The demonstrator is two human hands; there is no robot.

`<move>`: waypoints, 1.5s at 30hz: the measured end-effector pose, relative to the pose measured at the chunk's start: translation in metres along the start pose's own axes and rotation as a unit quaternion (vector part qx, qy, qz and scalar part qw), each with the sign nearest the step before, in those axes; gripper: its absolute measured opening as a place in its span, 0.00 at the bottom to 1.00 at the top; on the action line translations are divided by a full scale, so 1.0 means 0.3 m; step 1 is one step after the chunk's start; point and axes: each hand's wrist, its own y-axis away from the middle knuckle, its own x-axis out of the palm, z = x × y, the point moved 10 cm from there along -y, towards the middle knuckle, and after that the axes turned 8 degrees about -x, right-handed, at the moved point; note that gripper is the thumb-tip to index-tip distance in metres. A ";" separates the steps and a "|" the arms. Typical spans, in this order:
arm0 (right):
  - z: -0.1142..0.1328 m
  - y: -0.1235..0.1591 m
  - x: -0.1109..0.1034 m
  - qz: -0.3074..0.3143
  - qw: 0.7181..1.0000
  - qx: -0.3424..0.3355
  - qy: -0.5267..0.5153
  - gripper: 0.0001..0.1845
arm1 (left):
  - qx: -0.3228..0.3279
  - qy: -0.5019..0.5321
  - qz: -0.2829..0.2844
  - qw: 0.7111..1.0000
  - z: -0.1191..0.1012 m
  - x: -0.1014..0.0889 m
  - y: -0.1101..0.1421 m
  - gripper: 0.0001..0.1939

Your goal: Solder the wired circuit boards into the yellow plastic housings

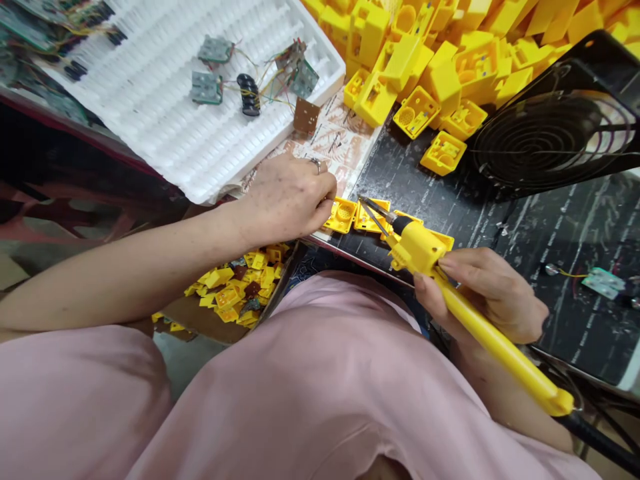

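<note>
My right hand (485, 293) is wrapped round the handle of a yellow soldering iron (500, 333). Its metal tip, with a thin solder-feed tube alongside, points left over a row of small yellow plastic casings. The tip is over the second casing (373, 217); whether it touches cannot be told. At the left end of the row, my left hand (295, 190) has its fingers curled at the edge of a yellow casing (343, 215). Those fingertips are partly hidden. More casings of the row lie partly behind the iron.
A white ridged foam tray (175, 87) holds wired green circuit boards (207, 87). Yellow casings (380, 93) are heaped at the back, beside a black fan (540, 127). A small board (603, 283) lies on the black table at right. Below the edge, a carton holds yellow parts (235, 287).
</note>
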 end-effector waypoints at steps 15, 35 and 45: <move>-0.040 0.016 -0.010 0.016 0.999 -0.013 0.043 0.33 | 0.030 0.145 -0.078 0.986 0.179 -0.123 0.194 0.24; -0.065 0.061 -0.036 -0.035 0.999 0.027 0.012 0.38 | -0.005 0.080 -0.017 0.997 0.056 -0.025 0.061 0.18; -0.035 -0.027 0.032 0.000 0.996 -0.047 -0.079 0.32 | -0.020 0.064 0.045 0.997 0.040 -0.024 0.061 0.16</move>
